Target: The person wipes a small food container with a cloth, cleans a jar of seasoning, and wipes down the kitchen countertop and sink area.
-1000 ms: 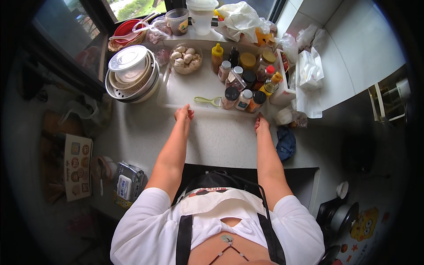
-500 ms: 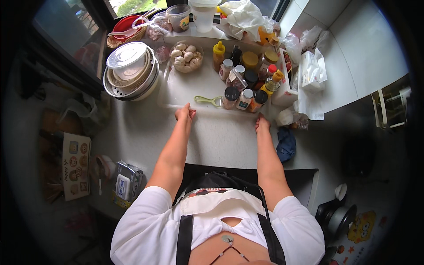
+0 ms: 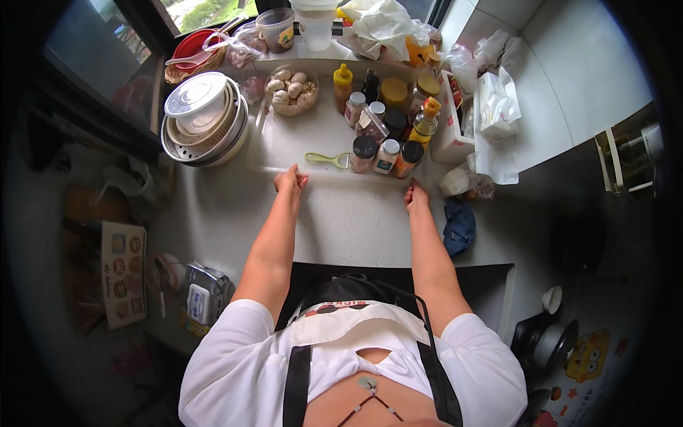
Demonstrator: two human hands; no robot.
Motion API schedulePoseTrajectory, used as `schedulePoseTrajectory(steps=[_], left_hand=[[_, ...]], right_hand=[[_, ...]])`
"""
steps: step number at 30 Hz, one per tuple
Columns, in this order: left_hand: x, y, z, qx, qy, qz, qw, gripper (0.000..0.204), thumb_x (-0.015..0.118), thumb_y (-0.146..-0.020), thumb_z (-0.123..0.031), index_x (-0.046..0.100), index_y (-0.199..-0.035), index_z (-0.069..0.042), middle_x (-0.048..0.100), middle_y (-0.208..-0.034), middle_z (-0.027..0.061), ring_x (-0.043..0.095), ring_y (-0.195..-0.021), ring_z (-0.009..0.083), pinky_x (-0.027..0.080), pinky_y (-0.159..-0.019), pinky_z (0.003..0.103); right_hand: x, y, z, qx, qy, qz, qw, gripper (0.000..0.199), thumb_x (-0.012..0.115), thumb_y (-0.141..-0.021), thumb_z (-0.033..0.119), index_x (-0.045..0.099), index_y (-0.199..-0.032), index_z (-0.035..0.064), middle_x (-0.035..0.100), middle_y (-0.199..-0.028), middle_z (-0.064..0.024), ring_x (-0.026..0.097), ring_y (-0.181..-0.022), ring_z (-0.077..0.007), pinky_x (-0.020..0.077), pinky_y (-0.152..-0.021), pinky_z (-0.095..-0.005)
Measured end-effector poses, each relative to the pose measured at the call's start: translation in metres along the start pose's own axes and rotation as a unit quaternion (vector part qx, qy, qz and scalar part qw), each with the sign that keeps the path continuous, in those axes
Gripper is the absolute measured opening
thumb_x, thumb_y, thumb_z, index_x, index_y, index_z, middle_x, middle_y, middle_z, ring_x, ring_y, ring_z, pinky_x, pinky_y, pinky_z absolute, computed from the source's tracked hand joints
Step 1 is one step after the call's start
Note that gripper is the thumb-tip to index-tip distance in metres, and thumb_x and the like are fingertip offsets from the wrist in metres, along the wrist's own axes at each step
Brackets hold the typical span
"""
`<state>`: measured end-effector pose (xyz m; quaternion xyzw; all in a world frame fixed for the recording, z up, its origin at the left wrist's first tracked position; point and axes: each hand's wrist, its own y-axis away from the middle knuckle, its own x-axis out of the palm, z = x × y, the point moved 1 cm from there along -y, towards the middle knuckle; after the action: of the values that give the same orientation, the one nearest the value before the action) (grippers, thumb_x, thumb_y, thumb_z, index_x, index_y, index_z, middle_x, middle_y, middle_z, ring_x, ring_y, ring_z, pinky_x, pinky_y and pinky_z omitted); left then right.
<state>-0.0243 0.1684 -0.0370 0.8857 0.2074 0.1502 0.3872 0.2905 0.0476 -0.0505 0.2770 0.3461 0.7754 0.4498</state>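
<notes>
Tray [image 3: 281, 142]: we see it pale and shallow, on the counter [image 3: 348, 228] below the window, its front edge toward us; against things around it, we find no clear shift from half a second ago.
Left hand [image 3: 290, 181]: it grasps the front edge, left of the middle; its fingers are partly hidden.
Right hand [image 3: 417, 196]: it is curled and grasps near the right front corner; the exact fingertip contact we cannot tell.
Yellow-capped bottle [image 3: 425, 127]: here is the change; it now appears farther left and back among the jars, and a red cap that showed near it is hidden from us.
Meaning: we judge that this bottle is loose on the tray, while both hands keep their places at the edge.
Jars: three stand in front, black-lidded [image 3: 363, 154], white-lidded [image 3: 386, 156] and dark-lidded [image 3: 408, 160].
Green peeler [image 3: 327, 159]: it lies flat, between the left hand and the jars.
Bowl of garlic [image 3: 299, 108]: it sits at the back left.
Outside the tray: we notice stacked bowls [image 3: 205, 107] at left and blue cloth [image 3: 459, 226] at right.
</notes>
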Motion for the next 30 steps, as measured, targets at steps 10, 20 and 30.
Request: schedulePoseTrajectory(steps=[10,20,30], left_hand=[[-0.006,-0.002,0.009,0.021,0.001,0.018,1.000,0.023,0.059,-0.079,-0.012,0.048,-0.074,0.008,0.057,-0.065,0.0174,0.058,-0.050,0.0239,0.051,-0.039,0.029],[-0.013,0.010,0.018,0.010,0.009,0.028,1.000,0.024,0.060,-0.079,-0.014,0.049,-0.074,0.007,0.058,-0.066,0.0173,0.058,-0.049,0.0231,0.051,-0.039,0.028],[-0.025,0.019,0.025,0.024,-0.003,0.030,0.999,0.025,0.060,-0.080,-0.015,0.050,-0.077,0.008,0.059,-0.068,0.0176,0.060,-0.053,0.0224,0.051,-0.041,0.026]], right_hand=[[-0.003,-0.001,0.003,0.019,0.014,0.001,1.000,0.025,0.063,-0.078,0.025,0.049,-0.061,0.0142,0.044,-0.049,0.0047,0.037,-0.037,-0.0047,0.0302,-0.031,-0.0169],[-0.012,-0.006,0.005,0.019,0.066,0.015,0.997,0.031,0.063,-0.077,0.031,0.046,-0.057,0.0146,0.042,-0.047,0.0047,0.033,-0.034,-0.0052,0.0275,-0.030,-0.0169],[-0.025,0.013,0.001,-0.005,0.099,0.006,0.995,0.033,0.064,-0.076,0.034,0.045,-0.059,0.0137,0.041,-0.047,0.0039,0.035,-0.035,-0.0058,0.0278,-0.030,-0.0175]])
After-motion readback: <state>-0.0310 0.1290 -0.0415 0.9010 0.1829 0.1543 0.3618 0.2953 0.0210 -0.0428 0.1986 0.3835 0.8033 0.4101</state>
